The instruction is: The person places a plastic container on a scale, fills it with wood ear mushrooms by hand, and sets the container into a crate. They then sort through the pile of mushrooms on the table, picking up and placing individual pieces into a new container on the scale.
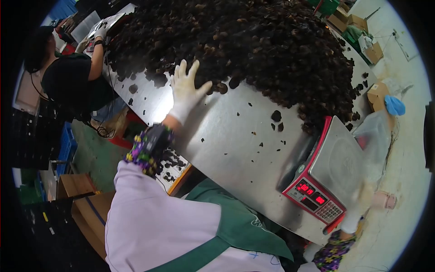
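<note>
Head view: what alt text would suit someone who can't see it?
The person's gloved left hand is spread open at the edge of a large pile of dark pieces on a metal table. The gloved right hand, blurred, is beside a red scale; another person is at upper left.

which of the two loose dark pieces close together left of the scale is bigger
The upper piece in the picture: it is broad and roundish, while the lower piece, nearer the scale, is narrower.
</note>
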Motion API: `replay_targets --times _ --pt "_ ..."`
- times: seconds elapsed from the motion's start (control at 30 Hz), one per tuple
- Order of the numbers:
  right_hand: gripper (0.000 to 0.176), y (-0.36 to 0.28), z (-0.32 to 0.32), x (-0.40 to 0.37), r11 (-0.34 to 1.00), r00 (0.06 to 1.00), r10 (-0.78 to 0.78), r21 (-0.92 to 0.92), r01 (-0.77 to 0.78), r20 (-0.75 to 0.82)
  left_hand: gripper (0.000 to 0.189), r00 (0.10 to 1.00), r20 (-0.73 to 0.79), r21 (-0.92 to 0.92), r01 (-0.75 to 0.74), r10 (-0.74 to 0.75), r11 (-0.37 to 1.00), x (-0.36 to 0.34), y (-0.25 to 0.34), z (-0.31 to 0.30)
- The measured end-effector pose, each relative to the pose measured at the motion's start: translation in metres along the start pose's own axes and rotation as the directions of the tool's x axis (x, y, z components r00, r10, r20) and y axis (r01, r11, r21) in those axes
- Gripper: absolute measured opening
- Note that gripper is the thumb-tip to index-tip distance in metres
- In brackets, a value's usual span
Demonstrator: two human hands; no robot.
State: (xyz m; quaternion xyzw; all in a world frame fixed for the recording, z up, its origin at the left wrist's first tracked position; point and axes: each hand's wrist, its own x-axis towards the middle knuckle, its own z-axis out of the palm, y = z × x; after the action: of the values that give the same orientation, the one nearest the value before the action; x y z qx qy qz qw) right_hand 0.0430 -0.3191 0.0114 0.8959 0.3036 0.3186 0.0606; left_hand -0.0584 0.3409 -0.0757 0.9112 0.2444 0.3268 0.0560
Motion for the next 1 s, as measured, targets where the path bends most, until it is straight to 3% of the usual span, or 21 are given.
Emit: replay_targets --times 0.07,0.13,0.2,0.27,0.3,0.37,0.4,0.47,0.53,0.57,0.67,0.7,0.73,0.8,0.83,0.87,0.93,1.0 --pt "0.043 -0.059 -0.021 -0.007 0.978 0.926 0.110 0.128 -0.166 0.362 0.073 0.985 0.123 0.079 0.110 -0.119 0.991 0.025 -0.011 0.026" --pt "0.042 -0.119 -0.056 0.016 0.985 0.950 0.102 0.106 -0.139 0.296 0.061 0.968 0.212 0.014 0.137 -0.137 0.990 0.033 0.011 0.022" --pt "0.041 -0.151 -0.073 0.020 0.991 0.967 0.085 0.083 -0.107 0.240 0.038 0.984 0.176 -0.175 0.036 -0.005 0.984 0.020 0.029 0.028" --pt "0.039 -0.169 -0.080 0.010 0.986 0.997 0.045 0.157 -0.054 0.063 0.026 0.958 0.201 -0.247 -0.155 0.207 0.957 -0.013 0.066 0.015" --pt "0.040 -0.183 -0.083 0.008 0.970 0.996 0.037 0.237 -0.056 0.084 0.023 0.917 0.222 -0.274 -0.268 0.332 0.923 -0.028 0.076 0.010" --pt "0.036 -0.217 -0.083 0.013 0.931 0.997 -0.039 0.364 0.010 0.070 0.022 0.873 0.208 -0.393 -0.338 0.441 0.855 -0.061 0.104 -0.001" --pt "0.036 -0.232 -0.079 0.016 0.893 0.996 -0.067 0.450 0.032 0.063 0.024 0.844 0.281 -0.392 -0.334 0.457 0.857 -0.081 0.115 -0.004" --pt "0.041 -0.259 -0.065 0.021 0.807 0.993 -0.077 0.591 0.007 0.094 0.033 0.801 0.211 -0.393 -0.455 0.560 0.799 -0.106 0.126 -0.018" --pt "0.044 -0.285 -0.049 0.021 0.764 0.985 -0.076 0.644 -0.041 0.152 0.045 0.769 0.255 -0.411 -0.462 0.586 0.786 -0.123 0.124 -0.039" --pt "0.046 -0.296 -0.039 0.021 0.713 0.977 -0.081 0.696 -0.082 0.198 0.054 0.772 0.248 -0.460 -0.438 0.586 0.772 -0.129 0.119 -0.045" --pt "0.050 -0.322 -0.015 0.018 0.636 0.974 -0.046 0.758 -0.144 0.224 0.052 0.797 0.287 -0.533 -0.328 0.531 0.780 -0.116 0.096 -0.065" --pt "0.050 -0.328 -0.009 0.018 0.639 0.971 -0.041 0.754 -0.155 0.235 0.046 0.827 0.294 -0.578 -0.246 0.480 0.778 -0.101 0.085 -0.072" --pt "0.052 -0.333 -0.004 0.018 0.635 0.973 -0.022 0.755 -0.164 0.230 0.040 0.894 0.271 -0.495 -0.190 0.358 0.848 -0.092 0.076 -0.080" --pt "0.053 -0.334 0.006 0.020 0.636 0.974 0.000 0.751 -0.175 0.227 0.036 0.985 0.034 -0.455 -0.138 0.172 0.880 -0.071 0.041 -0.047" --pt "0.054 -0.334 0.010 0.022 0.644 0.975 0.024 0.742 -0.186 0.223 0.029 0.997 -0.005 -0.419 -0.073 0.078 0.905 -0.058 0.030 -0.042" --pt "0.054 -0.334 0.013 0.024 0.650 0.975 0.049 0.734 -0.197 0.219 0.029 0.980 -0.145 -0.234 -0.167 0.135 0.958 -0.046 0.016 -0.028" --pt "0.054 -0.336 0.020 0.027 0.650 0.971 0.076 0.727 -0.222 0.228 0.028 0.980 0.033 -0.358 -0.174 0.198 0.918 -0.024 0.009 -0.018" --pt "0.053 -0.337 0.026 0.026 0.651 0.967 0.098 0.720 -0.241 0.235 0.029 0.917 0.204 -0.367 -0.254 0.343 0.895 -0.012 0.033 -0.010"
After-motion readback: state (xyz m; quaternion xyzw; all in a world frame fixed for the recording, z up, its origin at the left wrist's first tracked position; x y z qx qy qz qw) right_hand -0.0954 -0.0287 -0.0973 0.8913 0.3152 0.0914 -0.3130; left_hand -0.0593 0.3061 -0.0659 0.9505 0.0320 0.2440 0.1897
